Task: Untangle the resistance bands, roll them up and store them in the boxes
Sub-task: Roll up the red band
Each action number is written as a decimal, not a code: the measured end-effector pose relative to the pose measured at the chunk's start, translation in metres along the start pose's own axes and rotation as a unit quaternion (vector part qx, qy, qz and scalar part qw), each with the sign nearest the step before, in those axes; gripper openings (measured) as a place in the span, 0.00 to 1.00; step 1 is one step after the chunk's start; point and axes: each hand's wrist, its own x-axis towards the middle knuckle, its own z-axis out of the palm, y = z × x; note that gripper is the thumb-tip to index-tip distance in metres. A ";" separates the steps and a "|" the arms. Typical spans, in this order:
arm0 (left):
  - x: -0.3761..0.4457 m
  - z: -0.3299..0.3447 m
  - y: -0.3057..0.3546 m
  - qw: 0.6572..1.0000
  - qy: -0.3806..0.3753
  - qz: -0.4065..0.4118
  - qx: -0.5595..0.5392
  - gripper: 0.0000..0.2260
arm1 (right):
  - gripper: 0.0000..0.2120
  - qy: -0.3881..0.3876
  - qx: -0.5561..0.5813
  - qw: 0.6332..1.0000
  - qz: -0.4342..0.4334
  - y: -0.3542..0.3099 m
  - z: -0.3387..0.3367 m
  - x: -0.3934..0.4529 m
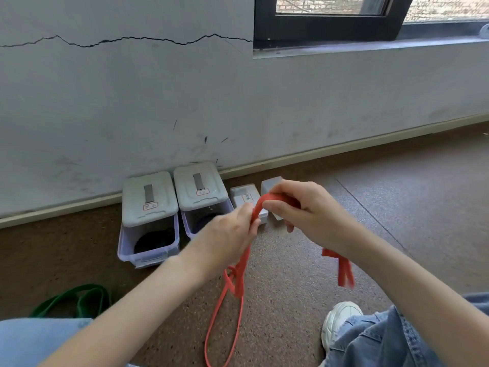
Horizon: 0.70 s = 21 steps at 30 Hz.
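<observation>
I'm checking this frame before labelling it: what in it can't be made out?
Head view only:
- Label text on the box lids: too small to read.
- Contents of the left box: a dark shape, blurred by the translucent wall.
- Small boxes: partly hidden behind the right hand.
- Red band: its loop is cut off by the bottom edge.
- Left hand: motion-blurred fingers.

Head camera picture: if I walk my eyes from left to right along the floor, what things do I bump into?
green band → left big box → right big box → left hand → right hand → white shoe
</observation>
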 end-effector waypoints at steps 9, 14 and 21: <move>-0.010 0.009 -0.020 0.985 -0.108 -0.106 -0.079 0.08 | 0.05 0.146 0.184 0.972 -0.010 0.006 -0.017 0.001; 0.014 -0.062 -0.019 0.970 0.177 -0.079 -0.144 0.09 | 0.07 -0.102 0.109 0.982 0.113 0.016 -0.028 -0.002; 0.004 -0.051 0.016 0.982 0.085 0.053 0.163 0.07 | 0.05 -0.109 0.181 0.973 0.091 0.007 0.004 -0.006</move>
